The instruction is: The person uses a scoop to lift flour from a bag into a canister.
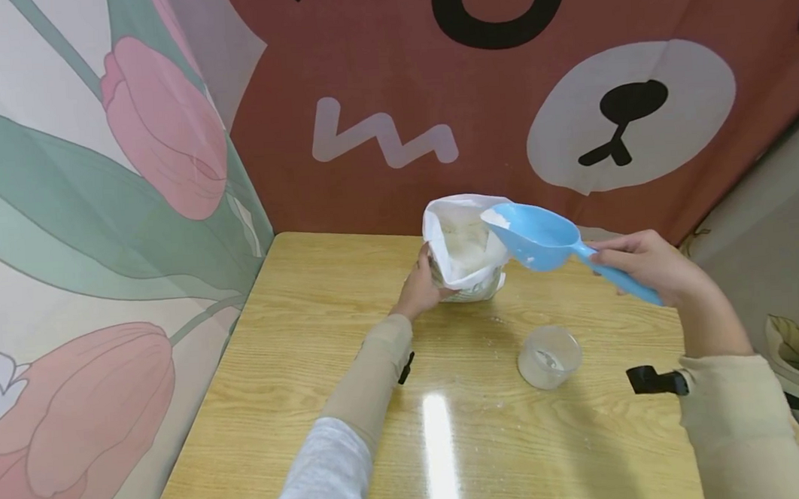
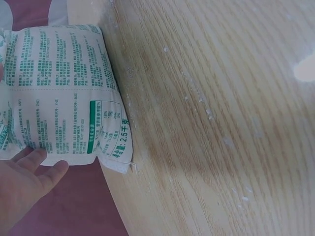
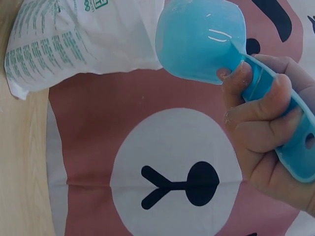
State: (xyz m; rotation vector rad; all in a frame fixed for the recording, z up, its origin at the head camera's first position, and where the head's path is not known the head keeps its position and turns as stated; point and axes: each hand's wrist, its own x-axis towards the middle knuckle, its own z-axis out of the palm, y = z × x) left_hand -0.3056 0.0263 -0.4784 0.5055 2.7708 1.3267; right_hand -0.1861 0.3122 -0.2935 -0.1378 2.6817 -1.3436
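Note:
An open white flour bag (image 1: 472, 279) with green print stands at the table's back edge, white powder visible inside. My left hand (image 1: 420, 287) grips its left side; in the left wrist view the fingers (image 2: 33, 160) curve against the printed side. My right hand (image 1: 651, 263) holds a light blue scoop (image 1: 541, 231) by its handle, fingers wrapped round it in the right wrist view. The scoop's tip carries a little white powder and overlaps the bag's right rim in the head view. In front of the bag, a clear cup (image 1: 549, 356) has some white powder in it.
The wooden table (image 1: 310, 360) has white powder specks (image 2: 209, 115) scattered over it. Behind it hangs a red-brown curtain (image 1: 369, 191) with a bear face, and a floral curtain (image 1: 170, 276) hangs at the left.

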